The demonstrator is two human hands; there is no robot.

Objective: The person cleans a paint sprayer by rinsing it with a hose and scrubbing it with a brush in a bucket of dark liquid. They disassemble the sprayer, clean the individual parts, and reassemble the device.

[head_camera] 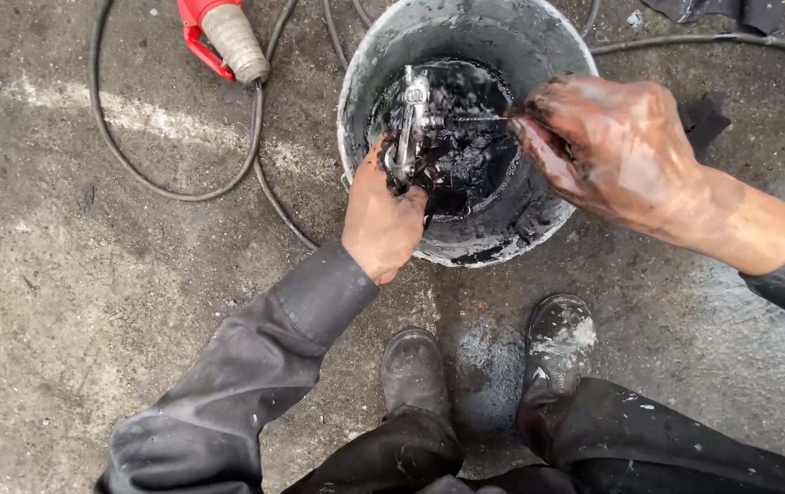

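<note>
Two grimy hands work a metal spray gun over a bucket of black sludge

The left hand (381, 218) has its fingers (399, 176) wrapped tight round the grip of the spray gun (412, 123), which stands upright above the grey bucket (539, 215); the gun's lower part is hidden by the hand and black grime. The right hand (607, 146) pinches a thin needle (476, 118), level and pointing at the gun's head; its fingertips are too smeared to tell apart. Black sludge (475, 151) fills the bucket. Dark boots (557, 352) stand on the concrete floor (72, 302), a black hose (173, 187) loops behind, and a red-handled tool (223, 37) is cut off at the top edge
</note>
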